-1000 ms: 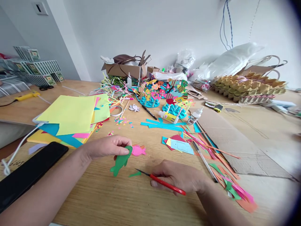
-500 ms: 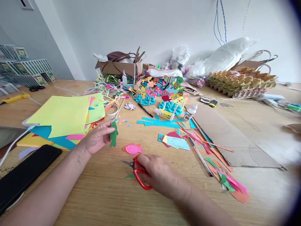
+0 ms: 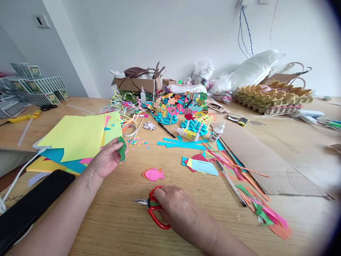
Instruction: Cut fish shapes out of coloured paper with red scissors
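My left hand (image 3: 106,158) pinches a small green paper fish (image 3: 122,149) between thumb and fingers, held above the table left of centre. In my right hand (image 3: 177,206) is a pair of red-handled scissors (image 3: 142,201), its pointed blades together and aimed left. A bit of green paper shows inside the scissor handles; whether it is held or lies beneath, I cannot tell. Just beyond the scissors, a pink paper fish (image 3: 155,174) lies on an orange one. Farther right rests a small stack of coloured paper pieces, topped by a light blue piece (image 3: 204,167) with a drawn fish outline.
Yellow paper sheets (image 3: 71,137) and a black phone (image 3: 39,206) lie left. Blue strips (image 3: 181,143), glue bottles (image 3: 217,131), a pen (image 3: 231,183) and paper scraps (image 3: 266,213) spread right, beside cardboard (image 3: 255,156). Behind stand decorated paper fish (image 3: 189,116) on blue bases.
My left hand has moved left and turned the green fish. My right hand and the scissors have come slightly nearer to me, over the green scrap. The camera view has shifted slightly.
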### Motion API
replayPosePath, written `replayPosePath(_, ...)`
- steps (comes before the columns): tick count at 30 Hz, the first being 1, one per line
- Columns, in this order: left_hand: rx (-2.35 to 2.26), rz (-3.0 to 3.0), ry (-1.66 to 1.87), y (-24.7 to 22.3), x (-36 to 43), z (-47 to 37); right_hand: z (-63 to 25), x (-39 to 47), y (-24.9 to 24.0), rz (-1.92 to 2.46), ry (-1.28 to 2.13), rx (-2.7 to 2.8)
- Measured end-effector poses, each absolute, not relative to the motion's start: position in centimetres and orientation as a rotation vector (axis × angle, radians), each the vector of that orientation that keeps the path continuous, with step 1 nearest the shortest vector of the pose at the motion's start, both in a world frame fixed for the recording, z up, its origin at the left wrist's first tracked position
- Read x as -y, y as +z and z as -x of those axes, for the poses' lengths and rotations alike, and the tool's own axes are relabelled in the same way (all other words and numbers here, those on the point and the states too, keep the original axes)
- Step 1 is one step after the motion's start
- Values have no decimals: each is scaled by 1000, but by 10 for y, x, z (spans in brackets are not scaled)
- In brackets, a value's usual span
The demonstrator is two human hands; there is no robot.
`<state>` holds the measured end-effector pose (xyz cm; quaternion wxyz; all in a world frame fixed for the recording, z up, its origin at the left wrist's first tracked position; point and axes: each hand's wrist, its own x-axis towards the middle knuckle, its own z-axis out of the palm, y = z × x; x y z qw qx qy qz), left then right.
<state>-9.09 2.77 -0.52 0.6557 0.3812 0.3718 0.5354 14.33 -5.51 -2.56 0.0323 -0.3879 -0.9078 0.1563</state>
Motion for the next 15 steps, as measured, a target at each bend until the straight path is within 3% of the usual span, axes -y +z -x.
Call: replayPosePath(15,-1052,-1248,806,-17,-9,60,-137,60,-14,1237,277,2859)
